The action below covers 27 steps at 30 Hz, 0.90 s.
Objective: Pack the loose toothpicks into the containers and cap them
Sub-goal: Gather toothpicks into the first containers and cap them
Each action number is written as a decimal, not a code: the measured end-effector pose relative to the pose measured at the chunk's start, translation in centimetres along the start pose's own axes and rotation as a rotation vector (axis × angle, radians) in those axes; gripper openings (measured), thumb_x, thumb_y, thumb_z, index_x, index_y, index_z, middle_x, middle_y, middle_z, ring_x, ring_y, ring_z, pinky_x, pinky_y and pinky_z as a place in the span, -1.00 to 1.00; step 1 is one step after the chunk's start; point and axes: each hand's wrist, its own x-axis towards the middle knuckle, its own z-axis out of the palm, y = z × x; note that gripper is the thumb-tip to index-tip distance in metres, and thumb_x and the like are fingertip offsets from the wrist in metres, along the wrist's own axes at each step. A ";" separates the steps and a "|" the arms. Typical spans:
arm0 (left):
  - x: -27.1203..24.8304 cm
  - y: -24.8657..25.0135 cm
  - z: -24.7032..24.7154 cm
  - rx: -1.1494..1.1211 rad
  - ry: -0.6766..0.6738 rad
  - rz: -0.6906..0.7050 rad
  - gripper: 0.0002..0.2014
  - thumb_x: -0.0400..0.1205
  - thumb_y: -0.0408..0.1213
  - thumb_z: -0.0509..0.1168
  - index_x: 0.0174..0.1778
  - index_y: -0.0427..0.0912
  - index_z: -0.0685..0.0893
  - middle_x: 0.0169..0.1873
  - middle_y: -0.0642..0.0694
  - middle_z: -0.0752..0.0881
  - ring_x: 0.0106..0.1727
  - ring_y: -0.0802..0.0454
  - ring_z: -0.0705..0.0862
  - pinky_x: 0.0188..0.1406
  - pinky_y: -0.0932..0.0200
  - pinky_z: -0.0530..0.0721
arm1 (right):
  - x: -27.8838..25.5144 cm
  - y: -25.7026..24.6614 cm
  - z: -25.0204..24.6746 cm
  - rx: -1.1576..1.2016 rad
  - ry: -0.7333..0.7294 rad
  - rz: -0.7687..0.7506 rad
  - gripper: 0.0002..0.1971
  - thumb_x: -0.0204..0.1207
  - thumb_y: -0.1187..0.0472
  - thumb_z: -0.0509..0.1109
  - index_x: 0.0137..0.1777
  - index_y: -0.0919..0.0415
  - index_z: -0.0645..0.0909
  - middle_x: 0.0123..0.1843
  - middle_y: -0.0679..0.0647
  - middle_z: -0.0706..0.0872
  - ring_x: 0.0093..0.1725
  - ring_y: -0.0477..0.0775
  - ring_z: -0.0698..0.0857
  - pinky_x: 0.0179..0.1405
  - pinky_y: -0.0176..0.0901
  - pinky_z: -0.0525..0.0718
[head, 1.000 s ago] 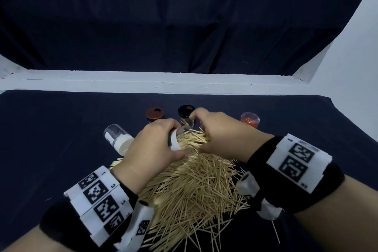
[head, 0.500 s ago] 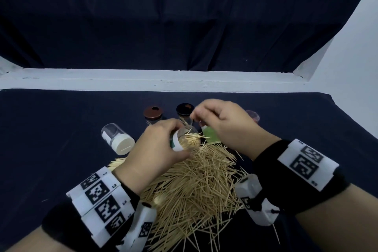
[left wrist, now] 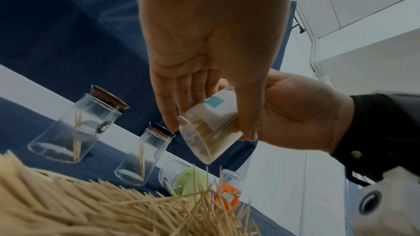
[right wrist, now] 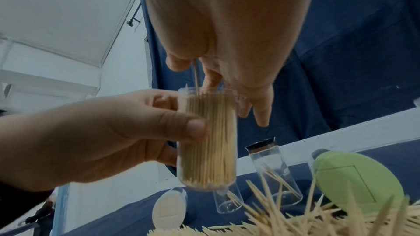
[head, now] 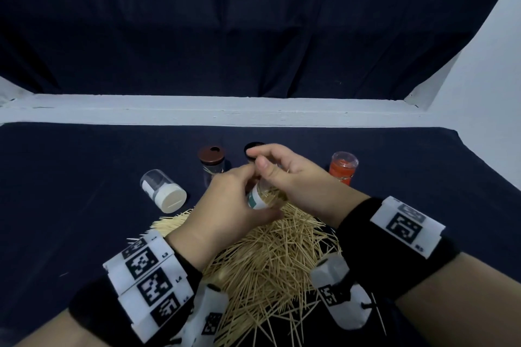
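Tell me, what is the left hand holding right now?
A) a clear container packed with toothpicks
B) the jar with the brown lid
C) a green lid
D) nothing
A: the left hand grips a clear container packed with toothpicks, while the right hand lowers one more toothpick into its open top.

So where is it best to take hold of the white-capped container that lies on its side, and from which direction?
Grip the white-capped container across its clear barrel, coming from above. It lies on its side on the cloth, apart from the toothpick pile, so both long sides are free. The flat cap end would probably give the fingers less hold.
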 end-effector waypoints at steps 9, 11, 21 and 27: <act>-0.1 -0.2 -0.1 -0.025 0.053 -0.024 -0.52 0.19 -0.10 0.69 -0.04 0.03 0.67 -0.20 0.21 0.73 -0.15 0.35 0.67 -0.13 0.29 0.65 | 0.2 -0.2 -1.0 0.178 0.142 -0.093 -0.69 0.68 0.30 0.19 0.35 0.02 0.53 0.25 -0.09 0.71 0.28 -0.25 0.61 0.34 -0.27 0.49; -0.1 -0.2 -0.2 -0.018 0.072 -0.018 -0.52 0.20 -0.10 0.69 -0.03 0.03 0.66 -0.19 0.21 0.72 -0.13 0.36 0.65 -0.17 0.36 0.63 | 0.0 -0.2 -1.2 0.171 0.282 -0.108 -0.76 0.57 0.37 0.35 0.15 0.08 0.64 0.04 -0.04 0.77 0.03 -0.18 0.71 0.12 -0.28 0.62; 0.0 -0.3 -0.3 0.052 0.191 0.122 -0.49 0.24 -0.23 0.66 0.05 0.08 0.61 -0.07 0.27 0.60 0.03 0.34 0.57 -0.06 0.43 0.53 | -2.0 0.9 -0.4 -0.265 0.388 -0.224 -0.87 0.23 0.29 0.66 -0.31 0.16 0.75 -0.33 -0.06 0.62 -0.40 -0.24 0.54 -0.34 -0.45 0.50; -0.1 -0.2 -0.4 0.035 0.246 0.182 -0.49 0.30 -0.27 0.62 0.07 0.14 0.56 -0.01 0.26 0.59 0.06 0.33 0.57 -0.01 0.39 0.56 | -2.1 1.2 -0.5 -0.352 0.557 -0.402 -0.90 0.28 0.26 0.63 -0.23 0.18 0.77 -0.26 -0.02 0.68 -0.24 -0.16 0.62 -0.23 -0.47 0.56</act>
